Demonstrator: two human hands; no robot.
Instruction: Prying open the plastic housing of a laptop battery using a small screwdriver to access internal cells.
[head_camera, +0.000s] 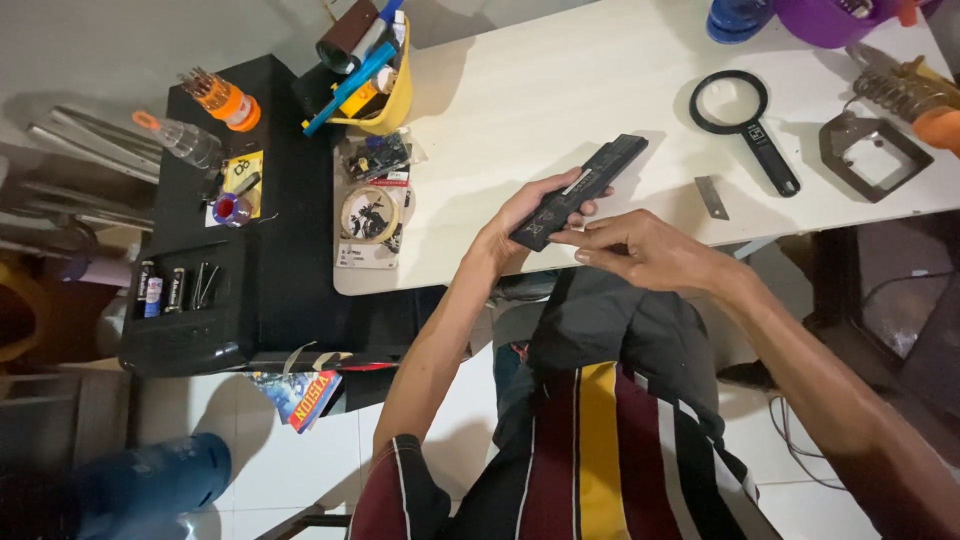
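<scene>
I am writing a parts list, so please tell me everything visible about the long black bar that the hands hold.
The long black bar is a slim, flat, rectangular block, apparently hard plastic, with a pale strip along one face. It slants above the white table's front edge, its far end higher right. The left hand cradles its near end from beneath; the right hand's fingertips touch that end.

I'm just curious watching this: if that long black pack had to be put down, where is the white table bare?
The widest bare stretch of the white table lies between the yellow cup of tools and the black round magnifying glass. The left edge is crowded with small parts bags and a tape roll; the right end holds a metal stand. Both hands hold the long black battery pack.
</scene>
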